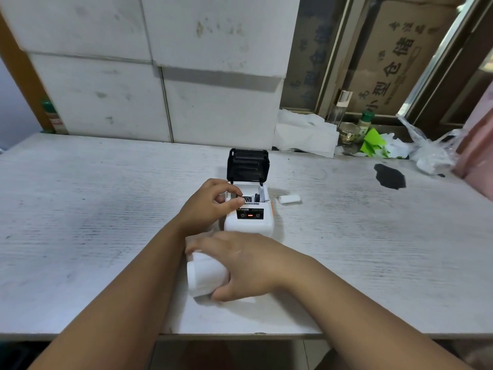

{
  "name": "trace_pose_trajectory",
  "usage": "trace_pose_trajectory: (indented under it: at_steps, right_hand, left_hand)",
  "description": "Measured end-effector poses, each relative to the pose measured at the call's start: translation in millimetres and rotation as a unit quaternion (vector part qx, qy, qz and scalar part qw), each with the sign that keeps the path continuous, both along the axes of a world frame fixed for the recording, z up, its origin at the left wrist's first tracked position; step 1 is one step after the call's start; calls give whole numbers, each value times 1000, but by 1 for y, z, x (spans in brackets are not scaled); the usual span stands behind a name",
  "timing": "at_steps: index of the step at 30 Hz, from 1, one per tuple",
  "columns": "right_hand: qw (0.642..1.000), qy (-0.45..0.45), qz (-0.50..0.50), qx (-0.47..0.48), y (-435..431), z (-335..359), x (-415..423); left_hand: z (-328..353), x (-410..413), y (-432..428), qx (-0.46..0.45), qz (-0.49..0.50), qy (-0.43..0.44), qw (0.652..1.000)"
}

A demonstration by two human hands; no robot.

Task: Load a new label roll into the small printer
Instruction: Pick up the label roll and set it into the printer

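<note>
A small white printer (249, 222) stands mid-table with its black lid (248, 164) swung up and the roll bay exposed. My left hand (210, 205) rests at the bay's left edge, with thumb and forefinger pinched at a black part inside. What they pinch is too small to tell. In front of the printer, my right hand (248, 264) grips a white label roll (204, 275) lying on its side on the table (93, 209).
A small white block (289, 199) lies just right of the printer. A dark stain (390, 176) marks the table at right. White foam boxes (160, 76) stand behind; crumpled paper, bottles, green scraps and a plastic bag clutter the back right.
</note>
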State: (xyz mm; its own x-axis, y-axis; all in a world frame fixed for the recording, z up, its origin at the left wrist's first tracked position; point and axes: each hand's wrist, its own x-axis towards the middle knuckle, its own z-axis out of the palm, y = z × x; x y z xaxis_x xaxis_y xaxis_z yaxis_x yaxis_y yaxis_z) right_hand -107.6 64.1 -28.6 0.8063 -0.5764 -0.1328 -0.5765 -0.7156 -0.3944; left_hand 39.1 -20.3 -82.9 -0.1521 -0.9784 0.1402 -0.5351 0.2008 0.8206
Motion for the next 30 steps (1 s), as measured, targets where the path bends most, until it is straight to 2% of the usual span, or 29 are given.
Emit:
trace_pose_trajectory:
  at_steps: [3, 5, 10, 12, 14, 17, 19, 22, 24, 25, 27, 30]
  right_hand:
    - [1000, 23, 7, -7, 3, -1, 1]
    - [1000, 7, 1, 2, 2, -2, 2]
    - [984, -120, -81, 101, -10, 2, -10]
    - [948, -231, -121, 185, -13, 4, -15]
    - [888, -356, -180, 230, -19, 5, -18]
    - [808, -481, -290, 174, -33, 4, -23]
    - [760, -531, -352, 123, -42, 2, -25]
    - [702, -571, -420, 66, -53, -4, -28]
    - [669, -590, -450, 50, -60, -9, -30]
    - [656, -593, -464, 47, -63, -11, -31]
    - [650, -589, -478, 35, -67, -15, -32]
    - [697, -552, -456, -22, -68, -27, -30]
  left_hand:
    - [-1, 1, 0, 15, -16, -8, 1000]
    - [0, 1, 1, 21, -24, -4, 999]
    - [7, 2, 1, -1, 2, 64, 998]
    - [10, 4, 1, 8, 26, 143, 989]
    - [14, 4, 2, 30, 51, 238, 970]
    - [16, 5, 3, -23, 151, 244, 958]
    - [15, 1, 7, -82, 214, 234, 945]
    - [18, -11, 16, -121, 285, 240, 920]
    - [23, -17, 23, -165, 302, 250, 905]
    - [25, -20, 26, -196, 297, 226, 907]
    - [25, -29, 34, -236, 258, 143, 926]
    - [25, -52, 41, -226, 155, 80, 958]
